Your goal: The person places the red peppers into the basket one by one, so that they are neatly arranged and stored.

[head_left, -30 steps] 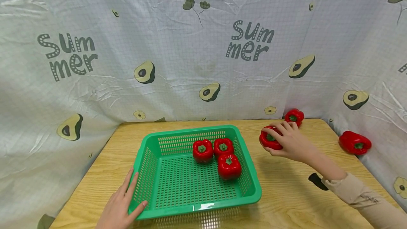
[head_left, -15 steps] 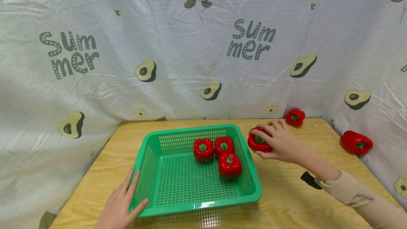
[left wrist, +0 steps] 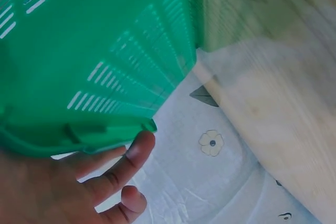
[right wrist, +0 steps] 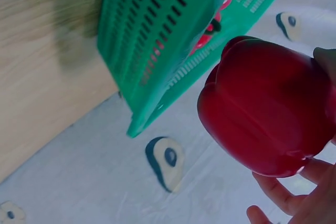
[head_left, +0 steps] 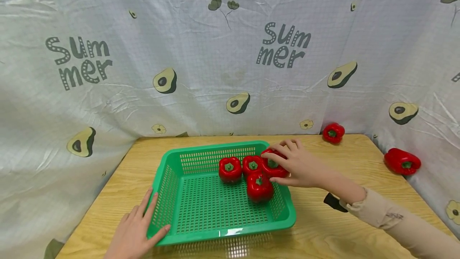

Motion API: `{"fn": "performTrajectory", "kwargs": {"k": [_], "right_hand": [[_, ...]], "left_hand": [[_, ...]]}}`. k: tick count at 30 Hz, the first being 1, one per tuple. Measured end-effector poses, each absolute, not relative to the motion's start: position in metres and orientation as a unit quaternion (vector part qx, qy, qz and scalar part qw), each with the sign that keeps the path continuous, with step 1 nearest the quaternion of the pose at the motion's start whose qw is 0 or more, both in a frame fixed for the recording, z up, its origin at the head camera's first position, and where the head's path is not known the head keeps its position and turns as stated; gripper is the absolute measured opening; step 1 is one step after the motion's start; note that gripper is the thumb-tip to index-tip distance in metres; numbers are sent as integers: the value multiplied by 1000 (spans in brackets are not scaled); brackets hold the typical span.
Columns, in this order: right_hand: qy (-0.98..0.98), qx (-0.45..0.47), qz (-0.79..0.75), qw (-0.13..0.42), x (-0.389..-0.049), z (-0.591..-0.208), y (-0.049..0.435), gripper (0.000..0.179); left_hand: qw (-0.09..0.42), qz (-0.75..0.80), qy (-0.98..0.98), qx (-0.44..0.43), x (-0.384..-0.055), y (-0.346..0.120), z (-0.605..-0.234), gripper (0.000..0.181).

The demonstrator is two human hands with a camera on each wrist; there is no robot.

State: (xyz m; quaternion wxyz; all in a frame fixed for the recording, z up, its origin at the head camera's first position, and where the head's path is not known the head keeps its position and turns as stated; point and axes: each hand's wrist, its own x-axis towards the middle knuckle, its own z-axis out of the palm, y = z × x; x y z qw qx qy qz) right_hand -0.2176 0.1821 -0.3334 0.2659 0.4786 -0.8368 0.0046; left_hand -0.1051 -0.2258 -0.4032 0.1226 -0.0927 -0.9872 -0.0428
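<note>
My right hand (head_left: 302, 165) grips a red bell pepper (right wrist: 268, 108) by its sides, fingers and thumb around its stem end. In the head view this pepper overlaps the right rim of the green plastic basket (head_left: 201, 236); the right wrist view shows it raised beside the basket wall. Three more red peppers sit inside on the right: one pepper (head_left: 230, 174), another pepper (head_left: 251, 162) behind, and a nearer pepper (head_left: 259, 192). My left hand (head_left: 133, 229) rests at the basket's front left corner, fingers fairly straight along the left rim, thumb on the front rim.
On the wooden table (head_left: 323, 219), a red pepper (head_left: 333, 133) lies at the back right edge. One more pepper (head_left: 401, 161) lies at the right edge, against the curtain. A patterned white curtain (head_left: 201, 51) surrounds the back and sides.
My right hand has carried the pepper leftward from the table's back right to over the basket's right rim. The left hand and the basket have stayed in place.
</note>
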Motion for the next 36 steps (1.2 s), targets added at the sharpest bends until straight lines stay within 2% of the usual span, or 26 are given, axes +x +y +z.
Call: {"fn": "performTrajectory", "kwargs": {"k": [8,19,36], "right_hand": [[-832,499,6,242,-213,-328,163,61],[-818,530,-34,221,-213,-322,138,60],[-825,534,-67,174,-212,-323,90,59]], "left_hand": [[114,-34,-989,-81,-105,-221,-405,94],[130,-33,-987,-84,-105,-221,-407,93],[122,-34,-989,-80,-105,-220,-406,92]]}}
